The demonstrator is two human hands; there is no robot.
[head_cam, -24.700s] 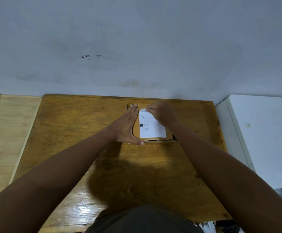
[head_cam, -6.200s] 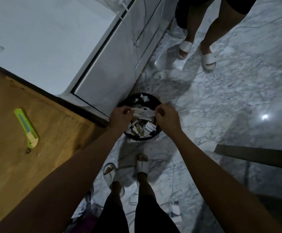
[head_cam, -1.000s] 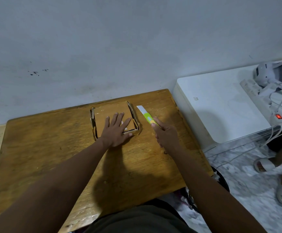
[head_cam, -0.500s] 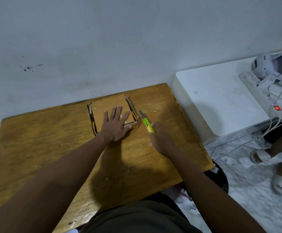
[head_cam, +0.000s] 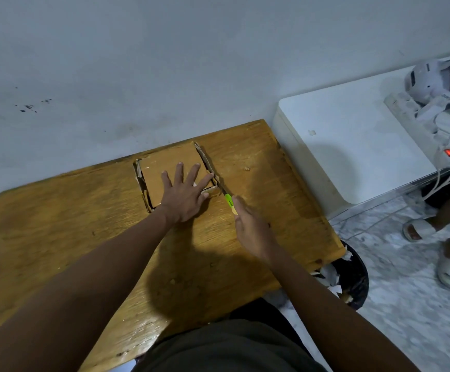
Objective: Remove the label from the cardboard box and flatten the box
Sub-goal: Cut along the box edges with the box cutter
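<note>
Left hand [head_cam: 185, 193] lies flat, fingers spread, pressing on the cardboard box [head_cam: 170, 170], which sits at the far edge of the wooden bench [head_cam: 84, 237] against the wall. Right hand [head_cam: 253, 229] is closed around a green utility knife [head_cam: 228, 201], its tip at the box's near right corner. A black waste bin [head_cam: 352, 280] with paper scraps stands on the floor beside the bench.
</note>
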